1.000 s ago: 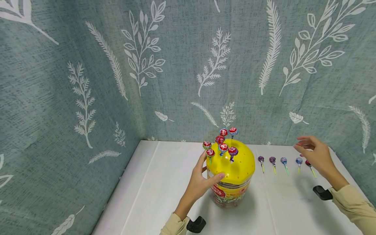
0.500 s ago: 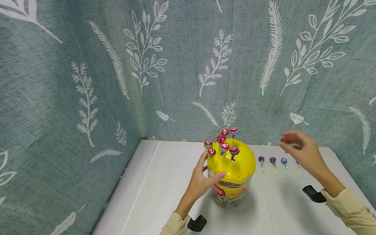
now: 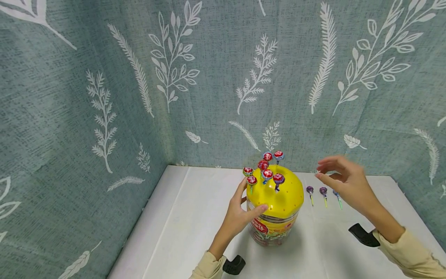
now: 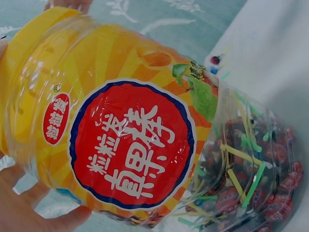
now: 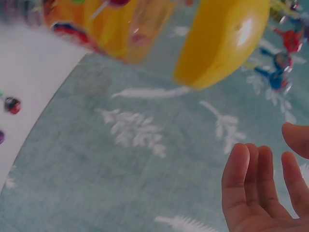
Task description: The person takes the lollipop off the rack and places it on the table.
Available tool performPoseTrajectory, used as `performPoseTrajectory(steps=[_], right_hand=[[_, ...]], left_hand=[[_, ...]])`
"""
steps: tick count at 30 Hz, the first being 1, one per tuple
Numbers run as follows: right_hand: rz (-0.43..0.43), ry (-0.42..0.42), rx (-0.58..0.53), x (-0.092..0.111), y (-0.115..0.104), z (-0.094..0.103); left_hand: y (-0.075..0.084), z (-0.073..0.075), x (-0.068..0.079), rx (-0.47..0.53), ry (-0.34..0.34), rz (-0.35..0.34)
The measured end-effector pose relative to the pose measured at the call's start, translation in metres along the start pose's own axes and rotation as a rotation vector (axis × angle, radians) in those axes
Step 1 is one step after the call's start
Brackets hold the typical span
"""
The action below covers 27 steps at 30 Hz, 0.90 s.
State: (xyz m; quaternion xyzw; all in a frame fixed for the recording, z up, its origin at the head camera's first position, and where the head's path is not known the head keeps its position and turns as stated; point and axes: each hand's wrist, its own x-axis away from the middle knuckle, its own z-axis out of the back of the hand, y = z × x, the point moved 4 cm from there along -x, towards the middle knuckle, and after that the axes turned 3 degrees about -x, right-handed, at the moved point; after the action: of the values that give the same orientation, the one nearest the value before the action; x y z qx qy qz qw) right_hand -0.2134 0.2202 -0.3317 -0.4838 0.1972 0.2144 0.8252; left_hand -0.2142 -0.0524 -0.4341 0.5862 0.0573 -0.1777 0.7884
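My left hand (image 3: 237, 217) grips a large clear plastic jar (image 3: 270, 228) at its yellow lid (image 3: 283, 201), thumb on the front edge and fingers round the left side. Several wrapped lollipops (image 3: 278, 179) stick up out of the lid's back and left part; small holes dot the rest. In the left wrist view, more lollipops (image 4: 241, 169) lie inside the jar's base, below a yellow label with a red badge (image 4: 133, 145). My right hand (image 3: 348, 188) hovers over the table right of the jar. Its fingers are loosely bent, and the right wrist view shows a gap between thumb and fingers (image 5: 236, 174).
On the white table (image 3: 195, 217), three lollipops lie in a row right of the jar: a dark purple one (image 3: 310, 190), another purple one (image 3: 323, 191) and a blue one (image 3: 336, 193) partly behind my hand. Green leaf-patterned cloth (image 3: 209, 97) hangs behind and left.
My right hand has moved left towards the jar, now covering the lollipops at the row's right end. My left hand stays on the jar, and the lollipops in the lid stay put.
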Motion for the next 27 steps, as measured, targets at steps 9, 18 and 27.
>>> performPoseTrajectory(steps=[9,18,27], right_hand=[[0.028,-0.070,-0.054,0.001,-0.028,-0.029],[0.065,-0.125,-0.184,-0.001,-0.047,-0.059],[0.076,-0.124,-0.269,-0.002,-0.051,-0.080]], left_hand=[[-0.001,0.000,0.000,-0.003,0.003,-0.003],[-0.001,0.001,0.000,-0.003,-0.002,0.009],[-0.001,0.000,-0.001,0.002,-0.012,-0.011]])
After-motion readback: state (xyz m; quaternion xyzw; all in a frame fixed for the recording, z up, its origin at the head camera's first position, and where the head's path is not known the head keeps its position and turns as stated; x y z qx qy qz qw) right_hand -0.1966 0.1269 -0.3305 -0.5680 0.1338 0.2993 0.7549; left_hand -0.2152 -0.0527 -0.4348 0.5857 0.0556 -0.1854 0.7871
